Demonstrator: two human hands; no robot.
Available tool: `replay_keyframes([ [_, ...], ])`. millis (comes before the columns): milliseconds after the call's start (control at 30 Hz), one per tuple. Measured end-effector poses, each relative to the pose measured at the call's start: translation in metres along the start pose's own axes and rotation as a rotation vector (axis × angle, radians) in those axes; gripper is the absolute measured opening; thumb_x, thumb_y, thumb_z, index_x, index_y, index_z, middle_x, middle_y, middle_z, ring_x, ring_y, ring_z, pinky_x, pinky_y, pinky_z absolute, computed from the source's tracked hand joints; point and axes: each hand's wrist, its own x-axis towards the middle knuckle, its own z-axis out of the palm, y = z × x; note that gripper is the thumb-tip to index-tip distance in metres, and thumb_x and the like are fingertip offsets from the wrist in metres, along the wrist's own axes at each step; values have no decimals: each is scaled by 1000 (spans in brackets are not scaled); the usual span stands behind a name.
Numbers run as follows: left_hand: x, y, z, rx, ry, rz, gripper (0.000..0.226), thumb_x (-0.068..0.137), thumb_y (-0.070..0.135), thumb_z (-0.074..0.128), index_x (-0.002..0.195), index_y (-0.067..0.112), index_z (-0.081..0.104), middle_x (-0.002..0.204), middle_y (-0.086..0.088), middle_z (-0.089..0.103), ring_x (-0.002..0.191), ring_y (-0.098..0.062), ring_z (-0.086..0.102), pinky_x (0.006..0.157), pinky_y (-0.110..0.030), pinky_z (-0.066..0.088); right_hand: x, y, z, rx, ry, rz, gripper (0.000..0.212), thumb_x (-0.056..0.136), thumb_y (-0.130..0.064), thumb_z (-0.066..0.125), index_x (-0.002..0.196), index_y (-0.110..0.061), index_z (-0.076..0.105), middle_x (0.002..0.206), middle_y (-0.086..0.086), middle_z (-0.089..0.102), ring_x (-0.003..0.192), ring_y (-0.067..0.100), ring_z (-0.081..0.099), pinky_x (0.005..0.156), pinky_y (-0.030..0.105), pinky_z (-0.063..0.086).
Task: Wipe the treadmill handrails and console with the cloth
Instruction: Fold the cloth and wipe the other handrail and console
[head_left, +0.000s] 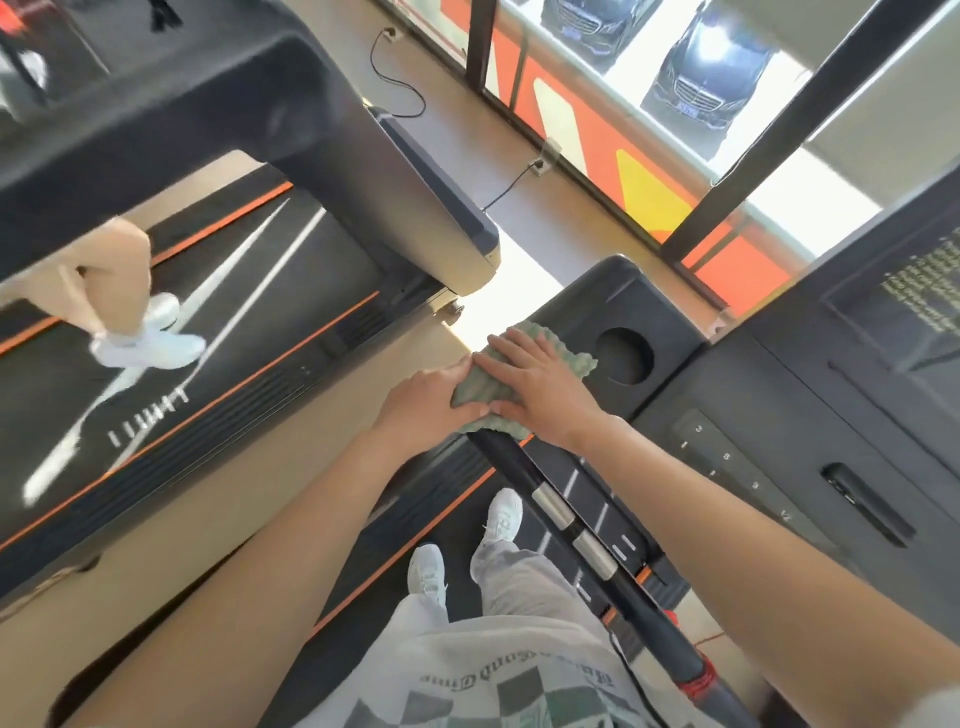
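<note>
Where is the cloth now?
The cloth is mid-frame in the head view, on the console's left corner beside the cup holder, gripped by the left hand and pressed by the right hand.

The dark treadmill console (727, 395) carries a green cloth (571, 358), spread over its near corner just beside a round cup recess (623, 356), where the black handrail (524, 480) joins. The tan floor (467, 171) bears the treadmills.

Wht printed tee (467, 686), grey trousers (519, 587), wht sneakers (503, 514)
</note>
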Motion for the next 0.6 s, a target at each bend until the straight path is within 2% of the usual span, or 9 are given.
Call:
replay_keyframes([
  [100,-24,-14,-2,10,19,-22,71,92,51,66,152,23,41,126,-2,69,106,-23,67,88,-45,57,-1,-20,9,-31,-13,-43,68,95,-51,57,155,-31,34,162,3,30,153,30,16,125,54,5],
  [200,-46,-28,-2,18,41,-50,76,90,55,65,154,24,38,132,-1,66,113,-24,65,91,-45,56,-1,-38,17,-43,-14,-87,66,95,-54,56,154,-33,35,160,2,34,152,31,20,124,56,9],
  [400,-85,-45,-2,40,106,-121,77,87,60,64,153,27,42,130,7,67,112,-19,65,88,-41,56,-2,-64,30,-9,6,-172,67,91,-52,63,151,-31,41,155,0,41,148,30,28,123,51,12],
  [500,-102,-47,1,110,152,-175,76,89,61,62,153,26,42,139,10,61,117,-18,63,90,-39,54,-1,-65,30,42,14,-219,69,88,-48,69,148,-26,46,153,2,46,143,30,36,121,50,19],
  [600,-119,-45,5,139,216,-246,77,86,64,61,152,27,45,147,12,56,121,-18,62,95,-39,52,1,-67,34,62,71,-269,69,81,-42,79,142,-22,54,145,7,53,136,33,44,114,52,33],
])
